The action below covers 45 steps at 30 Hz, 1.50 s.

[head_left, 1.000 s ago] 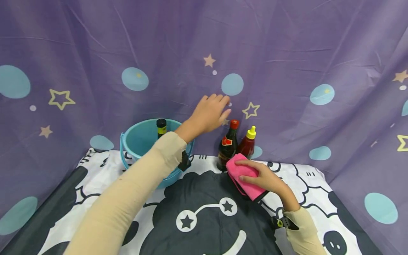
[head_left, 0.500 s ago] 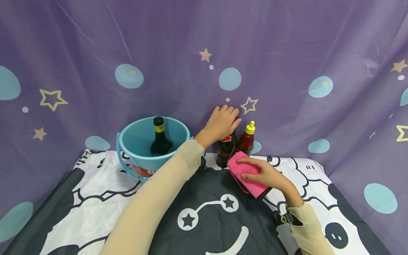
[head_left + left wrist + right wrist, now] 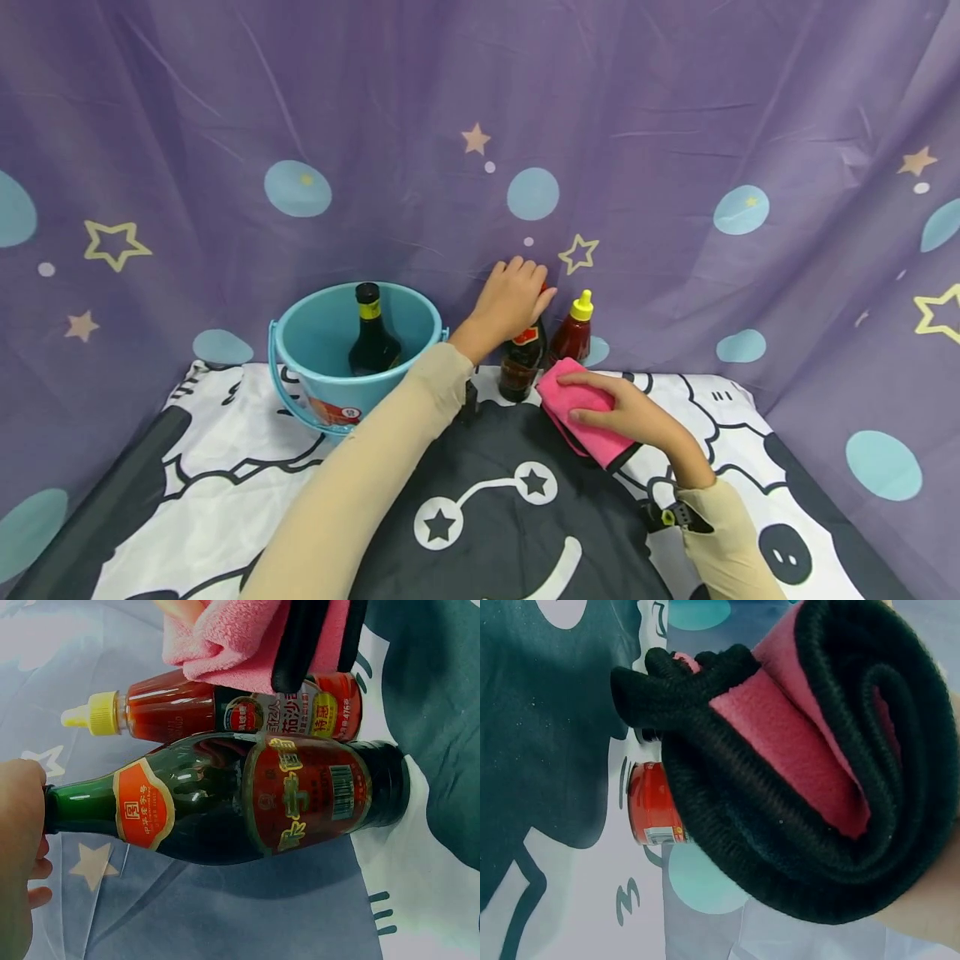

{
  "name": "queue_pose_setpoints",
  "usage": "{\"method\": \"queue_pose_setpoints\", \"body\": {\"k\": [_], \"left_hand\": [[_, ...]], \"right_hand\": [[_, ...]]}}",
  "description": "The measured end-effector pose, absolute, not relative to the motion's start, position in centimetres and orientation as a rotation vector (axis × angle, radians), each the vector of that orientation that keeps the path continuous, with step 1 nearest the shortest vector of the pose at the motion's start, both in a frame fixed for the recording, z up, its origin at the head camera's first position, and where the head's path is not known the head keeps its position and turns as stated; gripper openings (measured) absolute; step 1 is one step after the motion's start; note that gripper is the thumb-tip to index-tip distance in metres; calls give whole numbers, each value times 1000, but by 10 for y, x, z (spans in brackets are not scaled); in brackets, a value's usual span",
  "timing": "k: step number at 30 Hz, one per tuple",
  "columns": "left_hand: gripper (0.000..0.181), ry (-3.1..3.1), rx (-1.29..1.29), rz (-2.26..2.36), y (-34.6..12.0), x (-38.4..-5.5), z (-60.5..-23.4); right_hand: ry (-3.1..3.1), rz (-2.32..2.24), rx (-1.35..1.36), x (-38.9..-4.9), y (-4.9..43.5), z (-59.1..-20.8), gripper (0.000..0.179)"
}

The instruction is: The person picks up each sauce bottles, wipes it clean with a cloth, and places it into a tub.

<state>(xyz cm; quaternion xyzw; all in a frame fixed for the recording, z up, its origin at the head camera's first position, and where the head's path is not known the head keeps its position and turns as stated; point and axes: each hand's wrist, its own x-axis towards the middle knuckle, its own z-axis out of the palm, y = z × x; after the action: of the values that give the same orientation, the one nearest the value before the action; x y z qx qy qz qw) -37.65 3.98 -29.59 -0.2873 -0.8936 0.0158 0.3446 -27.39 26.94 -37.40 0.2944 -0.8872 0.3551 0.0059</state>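
Note:
In the head view my left hand (image 3: 506,307) grips the top of a dark glass sauce bottle (image 3: 521,360), hiding most of its red cap. The left wrist view shows this green bottle (image 3: 214,799) with red-and-gold labels and my fingers at its neck end. A folded pink towel (image 3: 572,400) with black edging is held in my right hand (image 3: 633,414), just in front of the bottles. Close behind it stands a ketchup bottle (image 3: 570,340) with a yellow nozzle cap. In the right wrist view the rolled towel (image 3: 795,750) covers much of the scene.
A light blue bucket (image 3: 300,337) with a handle stands on the left, and another dark bottle (image 3: 372,337) with a black cap leans inside it. A purple curtain (image 3: 637,125) hangs right behind the things. Black-and-white printed cloth (image 3: 217,508) covers the surface.
My left hand has come down from above the bucket's right side onto the sauce bottle's top and taken hold of it. The right hand with the towel has hardly moved.

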Motion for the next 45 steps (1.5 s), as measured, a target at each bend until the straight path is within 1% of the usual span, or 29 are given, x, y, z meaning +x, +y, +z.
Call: {"method": "queue_pose_setpoints", "body": {"k": [9,17,21,31,39,45], "left_hand": [[37,-2314,-704,62,35,-367,-300],[35,-2330,-675,37,27,-347,-296],[36,-2369,-669,51,21,-334,-288],[39,-2287,-808,42,1,-289,-270],[33,-2324,-889,-128,-19,-270,-283],[33,-2280,-915,-90,-25,-264,-293]], "right_hand": [[-2813,1106,856,-272,268,-376,51],[-2786,1098,905,-271,267,-374,51],[-2809,1099,900,-272,267,-374,50],[-2829,1107,894,-273,271,-372,51],[-2850,1121,879,-274,271,-374,51],[-2831,1089,889,-275,271,-376,50]]}}
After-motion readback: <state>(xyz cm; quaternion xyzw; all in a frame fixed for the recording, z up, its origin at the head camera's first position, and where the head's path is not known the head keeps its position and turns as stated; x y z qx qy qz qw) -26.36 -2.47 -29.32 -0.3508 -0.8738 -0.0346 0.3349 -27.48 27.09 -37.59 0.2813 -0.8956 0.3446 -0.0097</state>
